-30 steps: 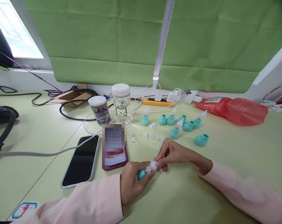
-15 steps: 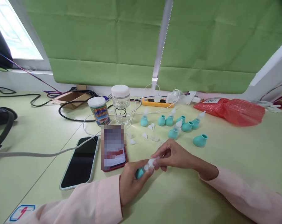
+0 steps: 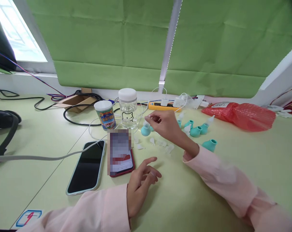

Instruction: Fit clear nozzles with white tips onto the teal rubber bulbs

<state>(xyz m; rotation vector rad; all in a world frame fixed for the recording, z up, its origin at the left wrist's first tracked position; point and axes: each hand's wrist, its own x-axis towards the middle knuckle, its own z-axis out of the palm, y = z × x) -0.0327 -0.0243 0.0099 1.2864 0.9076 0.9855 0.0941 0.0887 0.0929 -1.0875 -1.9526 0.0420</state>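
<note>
My right hand (image 3: 164, 124) reaches to the back of the table, thumb and fingers pinching the clear top of a teal bulb nasal aspirator (image 3: 145, 130). That aspirator stands upright beside the clear bottle; the fingers partly hide its tip. Nearer to me, my left hand (image 3: 142, 185) is open and holds nothing, its fingers loosely spread above the table. Several white and clear tip pieces (image 3: 162, 143) lie between the hands. To the right are several teal bulbs, among them a bare one (image 3: 209, 145) on its side and one with a clear tip (image 3: 204, 128). My forearm and hand hide others.
Two phones, one dark (image 3: 89, 166) and one red-cased (image 3: 123, 167), lie left of my left hand. Behind them stand a snack tub (image 3: 105, 116) and a clear lidded bottle (image 3: 128, 111). Cables, an orange power strip (image 3: 158, 106) and a red plastic bag (image 3: 252, 116) line the back.
My left hand has let go of the aspirator and opened. My right hand has moved it from the near side to the back, left of the other bulbs.
</note>
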